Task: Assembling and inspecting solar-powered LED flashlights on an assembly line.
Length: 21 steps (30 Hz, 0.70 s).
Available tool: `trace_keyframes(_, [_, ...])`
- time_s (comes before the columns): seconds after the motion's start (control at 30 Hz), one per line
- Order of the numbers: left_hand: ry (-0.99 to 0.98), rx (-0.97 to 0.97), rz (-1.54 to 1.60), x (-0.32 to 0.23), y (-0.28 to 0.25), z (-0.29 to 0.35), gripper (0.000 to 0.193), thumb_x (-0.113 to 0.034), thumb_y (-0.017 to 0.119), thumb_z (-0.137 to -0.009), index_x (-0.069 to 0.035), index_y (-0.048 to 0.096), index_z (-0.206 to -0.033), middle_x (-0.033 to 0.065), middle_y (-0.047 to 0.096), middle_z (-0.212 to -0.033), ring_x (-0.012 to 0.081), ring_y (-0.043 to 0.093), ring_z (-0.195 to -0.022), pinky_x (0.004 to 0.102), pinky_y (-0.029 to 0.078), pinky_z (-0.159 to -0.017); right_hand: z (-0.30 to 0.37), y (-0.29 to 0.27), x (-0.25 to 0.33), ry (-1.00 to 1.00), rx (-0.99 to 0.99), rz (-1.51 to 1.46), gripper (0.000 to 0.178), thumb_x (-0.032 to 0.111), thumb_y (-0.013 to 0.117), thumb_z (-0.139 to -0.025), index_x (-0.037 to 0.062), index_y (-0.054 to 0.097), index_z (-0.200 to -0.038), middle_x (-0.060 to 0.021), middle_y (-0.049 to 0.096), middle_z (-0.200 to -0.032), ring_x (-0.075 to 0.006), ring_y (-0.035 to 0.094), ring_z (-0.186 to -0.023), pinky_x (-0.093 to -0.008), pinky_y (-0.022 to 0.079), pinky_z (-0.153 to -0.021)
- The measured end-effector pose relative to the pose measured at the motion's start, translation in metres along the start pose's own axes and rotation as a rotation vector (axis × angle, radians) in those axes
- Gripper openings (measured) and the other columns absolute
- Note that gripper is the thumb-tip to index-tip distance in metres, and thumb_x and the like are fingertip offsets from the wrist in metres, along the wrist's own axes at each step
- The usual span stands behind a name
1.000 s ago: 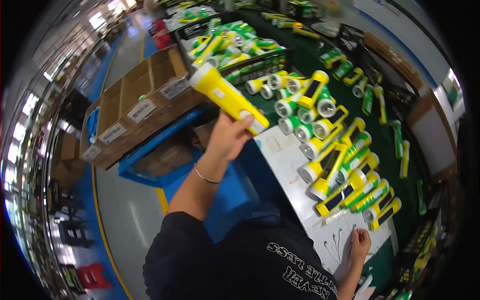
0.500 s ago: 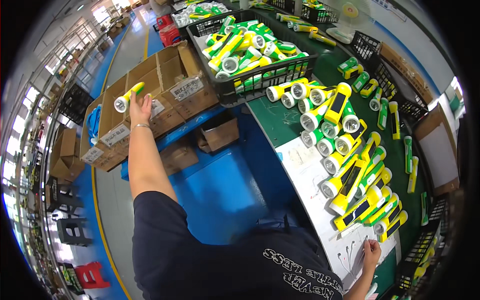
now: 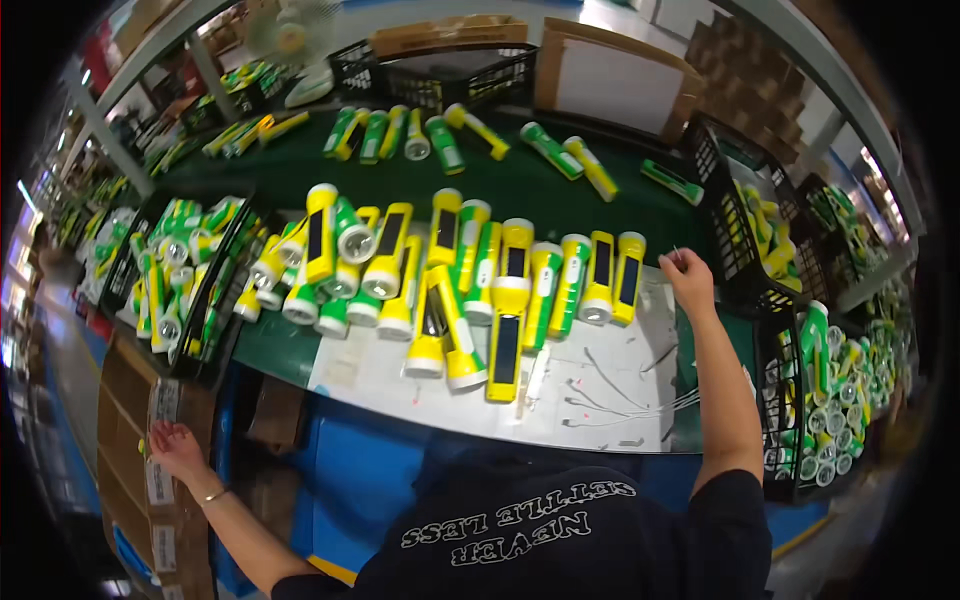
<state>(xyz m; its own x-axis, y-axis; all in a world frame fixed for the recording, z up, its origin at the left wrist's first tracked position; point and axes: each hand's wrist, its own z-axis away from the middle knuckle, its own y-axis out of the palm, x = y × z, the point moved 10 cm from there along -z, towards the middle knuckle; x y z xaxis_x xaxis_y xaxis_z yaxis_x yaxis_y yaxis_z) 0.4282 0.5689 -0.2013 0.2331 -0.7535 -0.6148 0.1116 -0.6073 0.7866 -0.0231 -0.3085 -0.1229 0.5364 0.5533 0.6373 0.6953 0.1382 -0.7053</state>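
My left hand (image 3: 180, 450) is low at the left, over the edge of a divided cardboard box (image 3: 118, 400). Its fingers are loosely curled and apart. A small yellow-green bit, perhaps the end of a flashlight, shows just beyond the fingertips. My right hand (image 3: 687, 275) is raised at the right end of the white sheet (image 3: 640, 350), its fingertips pinched together; what they hold is too small to make out. Left of it stand and lie several yellow and green flashlights (image 3: 628, 280) with dark solar panels. One flashlight (image 3: 505, 355) lies nearest me, across the sheet.
White cables (image 3: 610, 400) lie on the sheet's near right part. Black crates of flashlights stand at the left (image 3: 215, 290) and right (image 3: 775, 385). More flashlights (image 3: 440, 145) lie on the green belt (image 3: 600, 215) behind, with a fan (image 3: 295, 45) beyond.
My view has swung right to face the bench. The flashlight that was in my left hand has left its grip at the cardboard box. My right hand is still pinched.
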Motion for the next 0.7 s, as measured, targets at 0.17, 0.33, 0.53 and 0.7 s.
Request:
trace_keyframes(0.17, [-0.107,0.427,-0.009,0.096,0.208,0.126,0.031,-0.016,0.046,-0.091,-0.003,0.045,-0.119,0.0061,0.053,-0.098,0.0151,0.050,-0.078,0.0267,0.045,-0.068,-0.098,-0.014,-0.087,0.258,0.038,0.447,0.033,0.032,0.062,-0.079,0.0069,0.058,-0.101,-0.0135,0.058,-0.102,-0.0304,0.058,-0.092,-0.0422,0.048,-0.070])
trace_keyframes(0.33, [-0.257,0.675,-0.198,0.182,0.316,0.236,0.031,-0.023,0.053,-0.087,-0.005,0.044,-0.110,0.0062,0.051,-0.092,0.0136,0.049,-0.075,0.0246,0.041,-0.067,-0.171,-0.013,-0.146,0.281,-0.049,0.632,0.034,0.021,0.062,-0.079,0.0076,0.052,-0.109,-0.0151,0.053,-0.109,-0.0334,0.056,-0.096,-0.0443,0.049,-0.077])
trace_keyframes(0.53, [-0.516,0.800,-0.323,0.273,0.379,0.293,0.037,-0.022,0.059,-0.082,-0.001,0.045,-0.107,0.0086,0.053,-0.085,0.0149,0.053,-0.075,0.0252,0.045,-0.068,-0.240,0.013,-0.214,0.356,0.156,0.914,0.064,0.012,0.059,-0.080,0.0155,0.029,-0.136,-0.0158,0.040,-0.130,-0.0313,0.060,-0.093,-0.0401,0.052,-0.065])
trace_keyframes(0.7, [-0.682,0.942,-0.372,0.318,0.411,0.333,0.031,-0.015,0.057,-0.082,0.000,0.047,-0.107,0.0099,0.057,-0.091,0.0166,0.056,-0.081,0.0279,0.046,-0.072,-0.228,0.007,-0.158,0.025,0.168,0.845,0.060,0.029,0.070,-0.066,0.0102,0.042,-0.116,-0.0146,0.056,-0.109,-0.0313,0.060,-0.092,-0.0410,0.050,-0.072])
